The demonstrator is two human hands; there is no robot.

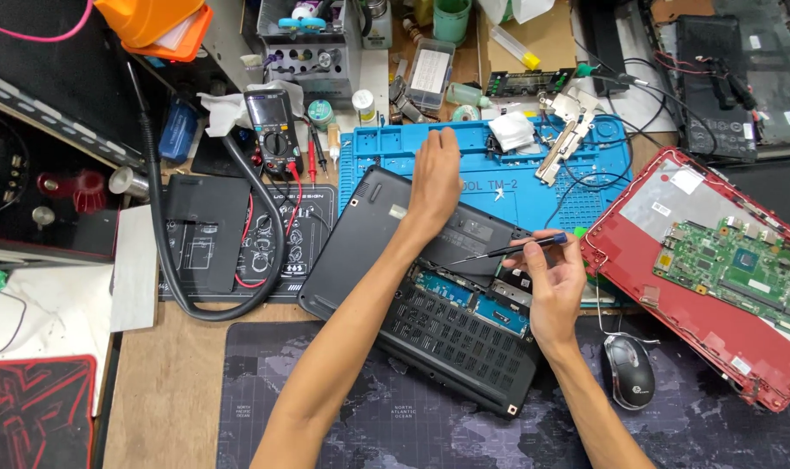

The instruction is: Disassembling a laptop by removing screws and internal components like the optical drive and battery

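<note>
A black laptop (360, 252) lies upside down at the middle of the bench, its bottom partly opened so blue boards show inside. My left hand (434, 178) rests flat on its far edge, fingers spread over the blue repair mat (395, 143). My right hand (551, 278) holds a thin black screwdriver (503, 250) with a blue end. Its tip points left into the laptop's open inside.
A red laptop shell (734, 326) with a green circuit board (738, 260) lies at the right. A black mouse (629, 372) sits near my right forearm. A multimeter (273, 130) with red leads, a thick black cable (165, 252) and parts bins crowd the left and back.
</note>
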